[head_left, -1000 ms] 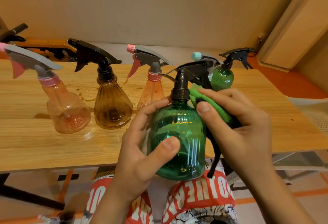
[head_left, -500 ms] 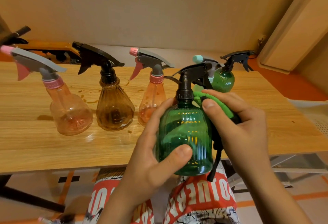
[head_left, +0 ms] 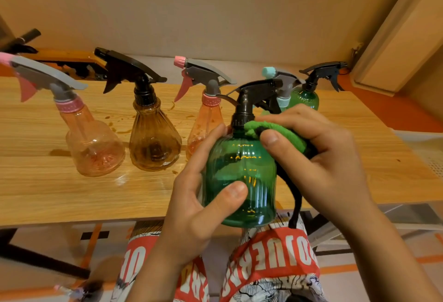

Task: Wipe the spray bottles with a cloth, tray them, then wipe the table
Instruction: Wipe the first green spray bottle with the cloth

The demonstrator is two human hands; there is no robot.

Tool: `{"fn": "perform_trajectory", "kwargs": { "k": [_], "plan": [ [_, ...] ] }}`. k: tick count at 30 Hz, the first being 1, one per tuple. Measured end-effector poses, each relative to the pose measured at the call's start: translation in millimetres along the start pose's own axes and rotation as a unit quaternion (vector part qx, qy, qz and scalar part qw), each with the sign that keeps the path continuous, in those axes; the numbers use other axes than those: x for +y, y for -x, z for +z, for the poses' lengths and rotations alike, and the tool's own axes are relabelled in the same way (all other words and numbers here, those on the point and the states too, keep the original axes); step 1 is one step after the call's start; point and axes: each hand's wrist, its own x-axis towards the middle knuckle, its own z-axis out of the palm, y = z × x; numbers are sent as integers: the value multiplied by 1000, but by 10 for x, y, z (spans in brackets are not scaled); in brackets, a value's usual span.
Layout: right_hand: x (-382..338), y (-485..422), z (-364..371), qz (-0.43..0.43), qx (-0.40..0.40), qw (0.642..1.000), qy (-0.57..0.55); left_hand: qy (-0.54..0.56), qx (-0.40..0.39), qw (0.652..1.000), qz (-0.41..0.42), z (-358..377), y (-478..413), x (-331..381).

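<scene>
A green spray bottle [head_left: 242, 172] with a black trigger head is held upright over the table's near edge. My left hand [head_left: 199, 196] grips its body, thumb across the front. My right hand [head_left: 318, 158] holds a green cloth [head_left: 275, 131] pressed against the bottle's shoulder, just below the black collar. On the wooden table [head_left: 48, 194] stand a pink bottle [head_left: 93, 143], a brown bottle [head_left: 154, 143], a second pink bottle [head_left: 206, 122] partly hidden by my left hand, a bottle with a teal nozzle [head_left: 284, 91] and a small green bottle [head_left: 306, 97].
Brown spill marks [head_left: 119, 130] dot the tabletop between the pink and brown bottles. A white perforated surface [head_left: 429, 155] lies off the table's right end. A wall runs behind the table, with a dark stand [head_left: 21, 43] at the back left. My lap is below the table edge.
The bottle and both hands have shifted slightly right and up. My right hand has slid the cloth up to the shoulder near the neck.
</scene>
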Motion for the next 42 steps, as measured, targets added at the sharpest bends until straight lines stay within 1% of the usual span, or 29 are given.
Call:
{"fn": "perform_trajectory", "kwargs": {
  "k": [1, 3, 6, 9, 11, 14, 15, 18, 19, 21, 24, 25, 26, 29, 31, 35, 37, 38, 40, 42],
  "plan": [
    [-11, 10, -10, -12, -13, 1000, -4, -2, 4, 1000, 1, -13, -1, 2],
    [-19, 11, -48, -9, -33, 999, -18, -12, 6, 1000, -1, -25, 2, 8],
    [26, -30, -50, 7, -8, 1000, 9, -14, -3, 1000, 0, -10, 4, 6],
    [23, -23, 34, -15, 9, 998, 59, -10, 10, 1000, 5, -36, -7, 21],
    [-6, -2, 5, -28, -17, 998, 48, -8, 20, 1000, 7, -70, -17, 39],
    [-58, -8, -92, -27, -61, 998, -3, -9, 28, 1000, 7, -68, -19, 55],
    [-58, -22, -96, -25, -54, 998, -1, -12, 24, 1000, 7, -50, -14, 57],
    [-41, -50, -46, -29, 9, 999, 45, -13, 2, 1000, 6, 19, 17, 74],
    [-44, -45, -43, -30, 16, 999, 40, -6, 1, 1000, 7, 27, 26, 85],
    [-67, -18, -76, -39, -3, 999, 10, 9, 6, 1000, 12, 12, 29, 107],
    [-158, 55, -121, -62, -66, 995, -46, 19, 16, 1000, 11, -24, 14, 114],
    [-186, 67, -114, -69, -77, 994, -48, 18, 18, 1000, 11, -33, 13, 113],
    [-199, 63, -97, -74, -73, 994, -33, 15, 18, 1000, 11, -34, 14, 112],
    [-160, -16, -47, -69, -11, 997, 22, 5, 10, 1000, 15, -9, 22, 113],
    [-136, -62, -23, -61, 6, 998, 28, 5, 8, 1000, 15, 0, 28, 115],
    [-166, 5, -33, -76, -38, 996, -13, 7, 16, 1000, 17, -36, 21, 113],
    [-193, 25, -56, -64, -52, 996, -45, 2, 13, 1000, 20, -37, 20, 117],
    [-190, 14, -51, -48, -43, 997, -49, -3, 10, 1000, 22, -27, 22, 119],
    [-155, -8, -6, -10, 4, 998, -55, -11, 5, 999, 30, 2, 32, 122],
    [-127, -18, 53, -6, 39, 998, -59, -15, 7, 999, 38, 28, 38, 131]
  ]
}}
